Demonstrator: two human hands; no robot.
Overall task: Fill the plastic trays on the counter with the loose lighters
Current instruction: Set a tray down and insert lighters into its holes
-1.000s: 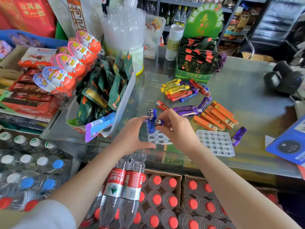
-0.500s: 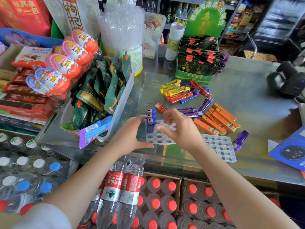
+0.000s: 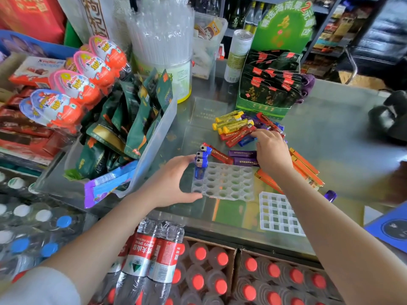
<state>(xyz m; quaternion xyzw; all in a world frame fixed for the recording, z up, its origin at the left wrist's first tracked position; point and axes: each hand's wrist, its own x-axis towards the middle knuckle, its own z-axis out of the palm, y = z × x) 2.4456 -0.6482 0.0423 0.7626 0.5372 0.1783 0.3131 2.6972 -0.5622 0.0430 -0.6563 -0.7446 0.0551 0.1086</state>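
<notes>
A clear plastic tray with round holes (image 3: 229, 183) lies on the glass counter. Three blue lighters (image 3: 201, 161) stand upright in its far left column. My left hand (image 3: 174, 181) grips the tray's left edge, thumb at the near corner. My right hand (image 3: 272, 150) is stretched past the tray, fingers spread and touching the heap of loose yellow, red and blue lighters (image 3: 237, 126); I cannot see a lighter held in it. Purple lighters (image 3: 242, 157) and orange lighters (image 3: 306, 168) lie beside that hand. A second tray with square cells (image 3: 278, 214) lies at the near right.
A clear bin of green snack packets (image 3: 152, 137) stands left of the tray. A green display box (image 3: 268, 84) and a can (image 3: 237, 56) stand behind the lighters. A blue box (image 3: 392, 227) sits at the right edge. Bottled water is stacked below the counter.
My right hand left the blue lighters in the tray and moved away to the loose heap. My left hand stayed on the tray's left edge.
</notes>
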